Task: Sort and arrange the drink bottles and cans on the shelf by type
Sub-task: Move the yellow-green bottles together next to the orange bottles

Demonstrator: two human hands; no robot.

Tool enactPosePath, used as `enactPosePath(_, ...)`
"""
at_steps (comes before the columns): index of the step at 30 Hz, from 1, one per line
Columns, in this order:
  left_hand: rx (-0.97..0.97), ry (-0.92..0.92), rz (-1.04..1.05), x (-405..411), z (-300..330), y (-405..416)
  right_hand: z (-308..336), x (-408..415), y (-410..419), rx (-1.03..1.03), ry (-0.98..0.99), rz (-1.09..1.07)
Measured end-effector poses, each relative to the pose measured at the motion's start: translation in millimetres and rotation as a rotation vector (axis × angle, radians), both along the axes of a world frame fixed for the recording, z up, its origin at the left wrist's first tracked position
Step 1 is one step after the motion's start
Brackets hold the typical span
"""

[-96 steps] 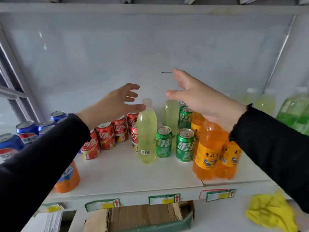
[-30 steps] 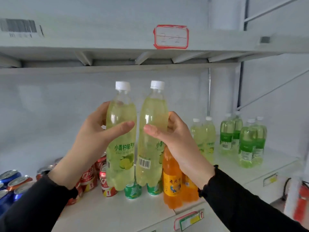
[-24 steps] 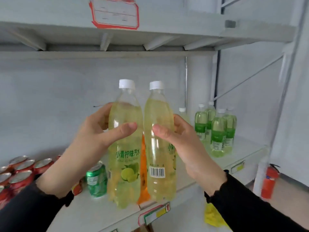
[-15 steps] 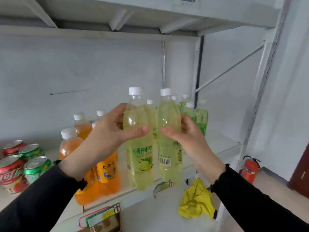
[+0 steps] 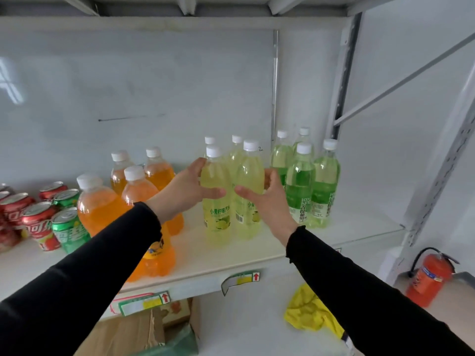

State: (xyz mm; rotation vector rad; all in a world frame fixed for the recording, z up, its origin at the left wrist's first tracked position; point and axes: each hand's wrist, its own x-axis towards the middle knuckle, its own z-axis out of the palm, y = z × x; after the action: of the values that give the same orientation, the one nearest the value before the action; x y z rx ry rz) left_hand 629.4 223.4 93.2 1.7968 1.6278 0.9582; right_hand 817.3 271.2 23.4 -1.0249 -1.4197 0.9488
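Observation:
Two pale yellow lime-soda bottles stand upright side by side on the white shelf (image 5: 231,255). My left hand (image 5: 183,191) grips the left yellow bottle (image 5: 217,214) at mid height. My right hand (image 5: 267,201) grips the right yellow bottle (image 5: 248,176). Two more yellow bottles (image 5: 235,152) stand just behind them. Several green bottles (image 5: 299,186) stand to the right, and several orange bottles (image 5: 102,201) to the left. Red cans (image 5: 38,222) and green cans (image 5: 68,229) are at the far left.
The shelf's right upright (image 5: 442,176) and a diagonal brace close off the right side. Below lie a yellow cloth (image 5: 308,312), a cardboard box (image 5: 136,330) and a red fire extinguisher (image 5: 428,276). Price tags (image 5: 240,278) hang on the shelf's front edge.
Both hands carried the two yellow bottles from the left group rightwards and lowered them onto the shelf in front of the other yellow bottles. The view swung right with them.

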Motion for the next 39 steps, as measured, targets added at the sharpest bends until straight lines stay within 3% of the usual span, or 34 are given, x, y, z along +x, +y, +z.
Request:
enactPosePath(8, -0.060, -0.067, -0.018, -7.1, -21.9, 9.3, -24.9, -1.4, 10.5, 0.085, -0.151, 0.006)
enactPosePath(15, -0.057, -0.042, -0.014, -2.4, -24.3, 11.7, -47.5, 28.8, 12.6, -0.070, -0.424, 0.304)
enactPosePath(25, -0.069, -0.021, -0.003, -10.9, -30.0, 17.3, -68.0, 17.0, 2.0, 0.058, -0.536, 0.112)
enactPosePath(34, -0.006, 0.097, 0.052, -8.1, -43.8, 10.3, -67.6, 17.8, -6.3, 0.044, -0.539, 0.089)
enactPosePath(39, 0.154, 0.203, 0.142, -1.2, -43.2, -29.8, -50.7, 24.2, -31.5, 0.262, -0.473, -0.079)
